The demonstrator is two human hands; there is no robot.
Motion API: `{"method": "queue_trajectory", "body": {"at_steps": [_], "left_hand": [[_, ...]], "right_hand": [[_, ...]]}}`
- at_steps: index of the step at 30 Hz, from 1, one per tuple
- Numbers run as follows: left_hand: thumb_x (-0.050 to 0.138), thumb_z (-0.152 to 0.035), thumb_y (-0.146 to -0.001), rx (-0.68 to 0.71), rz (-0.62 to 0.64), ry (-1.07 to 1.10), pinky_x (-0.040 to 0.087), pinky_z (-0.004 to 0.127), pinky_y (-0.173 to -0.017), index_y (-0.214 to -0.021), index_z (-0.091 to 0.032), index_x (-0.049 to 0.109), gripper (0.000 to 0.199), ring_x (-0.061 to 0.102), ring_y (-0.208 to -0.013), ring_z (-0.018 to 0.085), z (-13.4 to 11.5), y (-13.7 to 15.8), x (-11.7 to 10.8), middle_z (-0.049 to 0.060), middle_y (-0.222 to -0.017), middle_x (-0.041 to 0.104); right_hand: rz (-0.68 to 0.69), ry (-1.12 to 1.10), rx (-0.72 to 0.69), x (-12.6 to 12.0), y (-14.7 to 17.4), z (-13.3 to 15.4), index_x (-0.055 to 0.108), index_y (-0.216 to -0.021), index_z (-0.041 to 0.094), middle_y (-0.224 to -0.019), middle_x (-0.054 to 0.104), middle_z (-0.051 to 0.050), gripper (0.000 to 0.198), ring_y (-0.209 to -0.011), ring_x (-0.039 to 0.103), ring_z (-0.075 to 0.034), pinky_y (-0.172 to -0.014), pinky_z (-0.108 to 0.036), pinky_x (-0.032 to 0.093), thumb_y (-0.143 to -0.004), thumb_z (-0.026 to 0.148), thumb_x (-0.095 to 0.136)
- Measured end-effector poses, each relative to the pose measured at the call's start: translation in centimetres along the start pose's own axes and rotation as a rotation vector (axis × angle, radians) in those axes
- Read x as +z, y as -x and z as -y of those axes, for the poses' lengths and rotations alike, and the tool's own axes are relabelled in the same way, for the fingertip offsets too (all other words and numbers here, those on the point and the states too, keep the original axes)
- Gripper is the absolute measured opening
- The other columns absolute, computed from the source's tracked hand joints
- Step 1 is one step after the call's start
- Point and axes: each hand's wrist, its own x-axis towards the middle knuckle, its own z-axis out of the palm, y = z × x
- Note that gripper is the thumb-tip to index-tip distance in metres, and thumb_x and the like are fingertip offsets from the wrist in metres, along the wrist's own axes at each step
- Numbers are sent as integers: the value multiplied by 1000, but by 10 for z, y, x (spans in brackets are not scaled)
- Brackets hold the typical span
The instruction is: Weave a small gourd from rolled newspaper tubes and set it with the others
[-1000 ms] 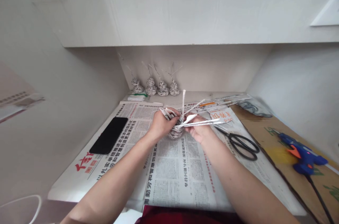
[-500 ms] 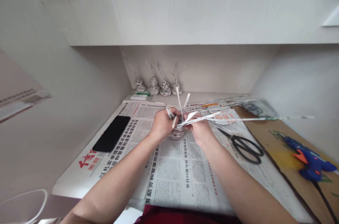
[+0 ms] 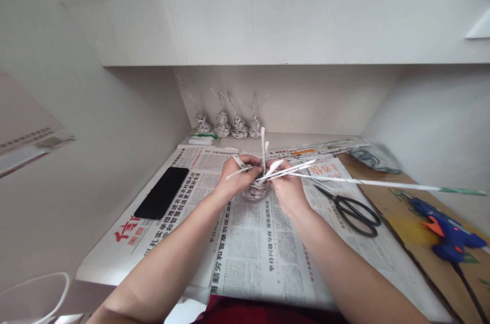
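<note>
The woven paper piece (image 3: 255, 192) sits between the two hands, near the middle of the desk (image 3: 283, 139), well apart from its front edge. The left hand (image 3: 234, 180) has its grip closed round the piece's left side, thumb over the rim. The right hand (image 3: 290, 190) is bent in at the right side; short paper strips (image 3: 293, 169) cover its fingertips, so I cannot tell how narrow that grip is or what it pinches. A long paper strip (image 3: 367, 181) runs from the right hand beyond the desk's right edge. Newspaper (image 3: 248, 252) lies beneath. A black phone (image 3: 162, 193) lies toward the left edge, scissors (image 3: 356, 214) and a blue glue gun (image 3: 446, 227) toward the right. Four woven gourd shapes (image 3: 239, 128) stand along the back edge, near its left corner.
</note>
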Motion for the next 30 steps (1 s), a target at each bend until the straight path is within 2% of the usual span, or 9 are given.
{"method": "queue_trajectory", "body": {"at_steps": [6, 9, 13, 18, 23, 26, 30], "left_hand": [[68, -16, -70, -6, -96, 114, 52, 26, -73, -76, -17, 73, 8, 68, -74, 17, -1, 2, 8, 2, -78, 75], [67, -19, -73, -12, -129, 94, 50, 26, -67, -74, -17, 72, 6, 68, -70, 18, 1, 3, 9, 2, -73, 74], [63, -21, -78, -8, -132, -33, 49, 28, -71, -79, -16, 71, 10, 68, -75, 20, 4, 1, 7, 4, -79, 74], [59, -17, -80, 22, -123, -104, 48, 29, -77, -83, -17, 68, 9, 67, -84, 20, 5, 0, 5, 5, -86, 73], [57, -15, -80, 47, -124, -147, 48, 28, -78, -82, -17, 66, 9, 66, -83, 19, 4, 0, 5, 3, -84, 72], [57, -14, -80, 69, -110, -140, 48, 27, -77, -81, -18, 66, 9, 66, -81, 18, 2, 1, 4, 3, -83, 72], [60, -15, -79, 23, -107, -103, 50, 27, -75, -84, -17, 68, 10, 68, -82, 19, -1, 2, 3, 4, -84, 74]], "right_hand": [[54, 261, -204, -7, -2, 1, 59, -81, 23, -77, 66, 0, 6, -75, 63, -19, -70, -29, 48, -76, 24, 61], [41, 337, -222, -9, -1, 5, 60, -84, 23, -78, 67, -1, 7, -75, 64, -19, -70, -29, 49, -77, 24, 61], [24, 327, -190, -7, 0, 11, 61, -82, 22, -77, 69, -2, 8, -73, 65, -19, -69, -28, 49, -76, 27, 63], [-1, 261, -89, -7, -2, 8, 64, -81, 21, -76, 71, -2, 14, -68, 66, -19, -62, -28, 49, -73, 32, 67], [-31, 183, 76, -10, -7, -1, 66, -79, 21, -71, 70, 0, 15, -65, 65, -19, -57, -27, 47, -67, 30, 68], [0, 190, 193, -9, -8, 0, 67, -72, 20, -68, 70, -1, 15, -61, 62, -17, -52, -25, 41, -68, 34, 66], [23, 87, 323, -5, -8, 2, 67, -68, 18, -62, 67, -1, 20, -57, 57, -16, -47, -24, 34, -66, 38, 66]]}}
